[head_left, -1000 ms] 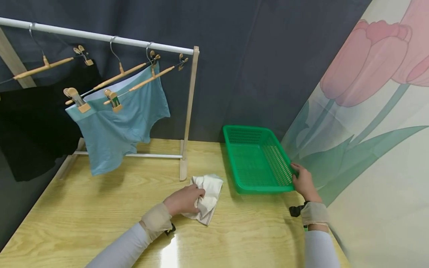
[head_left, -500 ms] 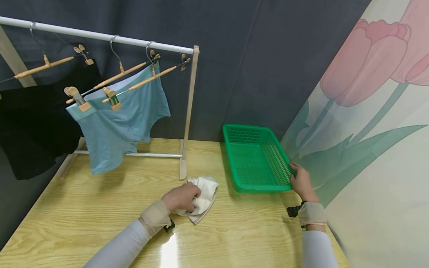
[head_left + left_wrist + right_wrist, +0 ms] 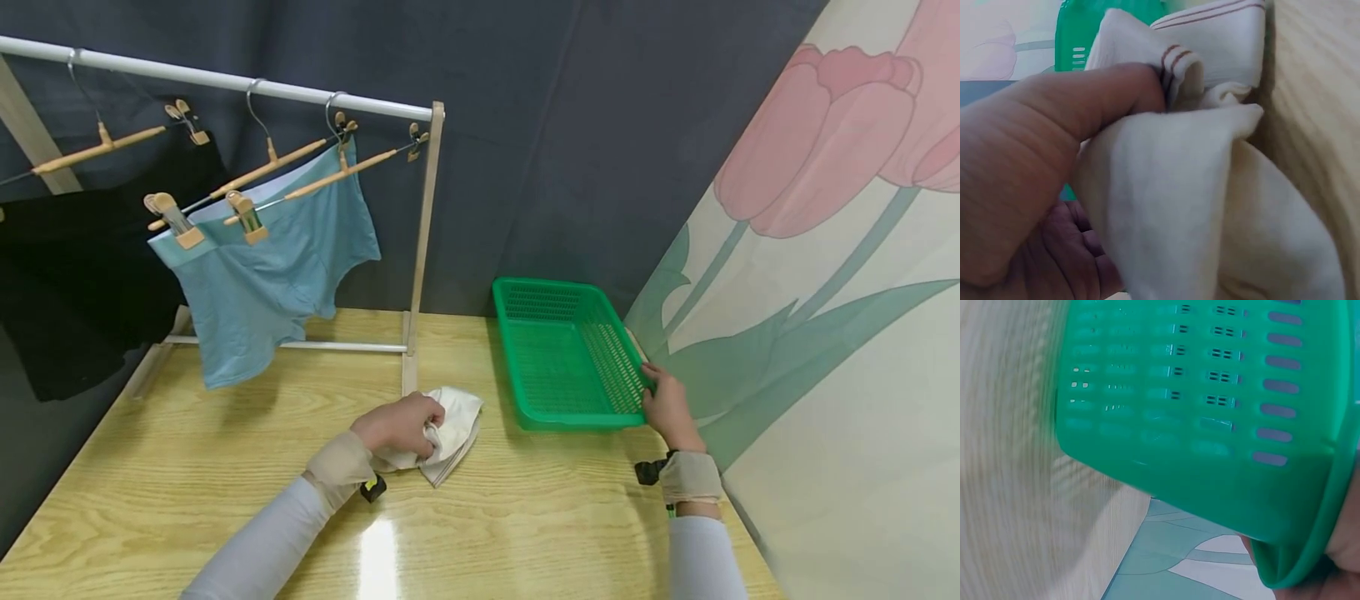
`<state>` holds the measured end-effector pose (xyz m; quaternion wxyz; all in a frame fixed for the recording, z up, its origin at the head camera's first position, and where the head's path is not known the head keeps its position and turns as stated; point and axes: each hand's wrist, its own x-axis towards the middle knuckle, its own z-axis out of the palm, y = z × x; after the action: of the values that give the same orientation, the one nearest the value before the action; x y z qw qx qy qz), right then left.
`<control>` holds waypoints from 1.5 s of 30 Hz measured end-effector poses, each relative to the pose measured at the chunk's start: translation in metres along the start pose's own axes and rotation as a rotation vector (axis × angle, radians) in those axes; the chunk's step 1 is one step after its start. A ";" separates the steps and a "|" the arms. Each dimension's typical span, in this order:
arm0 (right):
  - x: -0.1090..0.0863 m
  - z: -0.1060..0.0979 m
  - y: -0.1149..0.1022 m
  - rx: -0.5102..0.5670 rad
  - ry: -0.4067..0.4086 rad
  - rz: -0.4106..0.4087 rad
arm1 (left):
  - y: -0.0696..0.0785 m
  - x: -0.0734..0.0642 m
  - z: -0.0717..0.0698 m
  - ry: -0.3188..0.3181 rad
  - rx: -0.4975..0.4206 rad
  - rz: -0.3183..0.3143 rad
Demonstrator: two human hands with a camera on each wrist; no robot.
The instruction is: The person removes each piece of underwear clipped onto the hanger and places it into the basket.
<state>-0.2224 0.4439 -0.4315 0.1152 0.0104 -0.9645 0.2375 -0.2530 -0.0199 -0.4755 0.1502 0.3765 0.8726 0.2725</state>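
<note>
Some open tabletop (image 3: pixel 517 475) separates left hand (image 3: pixel 396 427), gripping white cloth (image 3: pixel 456 421) — and right hand (image 3: pixel 670 408), holding green basket's rim (image 3: pixel 581 420)

1 cloth (image 3: pixel 456 419), 1 bskt (image 3: pixel 552 354), 3 hngrs (image 3: pixel 322 182)

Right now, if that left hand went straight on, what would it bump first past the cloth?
Probably the green basket, beyond the white cloth the left hand grips, though depth is hard to judge.
</note>
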 end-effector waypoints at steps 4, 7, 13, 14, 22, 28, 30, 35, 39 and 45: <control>0.001 0.001 -0.001 -0.007 0.011 -0.004 | -0.001 0.003 -0.007 0.025 -0.018 0.034; 0.001 0.001 -0.002 -0.010 0.015 -0.005 | 0.000 0.006 -0.015 0.052 -0.039 0.072; 0.000 -0.001 -0.002 -0.018 0.018 -0.017 | 0.012 0.014 -0.039 0.089 -0.067 0.112; 0.000 -0.001 -0.002 -0.016 0.015 -0.018 | 0.015 0.015 -0.043 0.091 -0.064 0.116; 0.001 0.001 0.000 -0.013 0.032 -0.031 | 0.031 0.032 -0.076 0.176 -0.026 0.138; 0.000 0.001 -0.001 -0.015 0.027 -0.024 | 0.043 0.045 -0.087 0.297 -0.062 0.172; 0.000 0.001 -0.002 -0.013 0.023 -0.020 | 0.047 0.049 -0.087 0.336 -0.085 0.171; 0.000 0.002 -0.003 -0.001 0.025 -0.027 | 0.056 0.063 -0.081 0.419 -0.098 0.191; 0.000 0.002 -0.003 0.006 0.024 -0.028 | 0.064 0.073 -0.077 0.457 -0.106 0.198; 0.000 0.001 -0.005 0.003 0.031 -0.027 | 0.077 0.086 -0.070 0.496 -0.146 0.182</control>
<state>-0.2223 0.4387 -0.4304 0.1331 0.0198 -0.9620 0.2376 -0.2996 0.0620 -0.3787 -0.0663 0.3633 0.8233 0.4310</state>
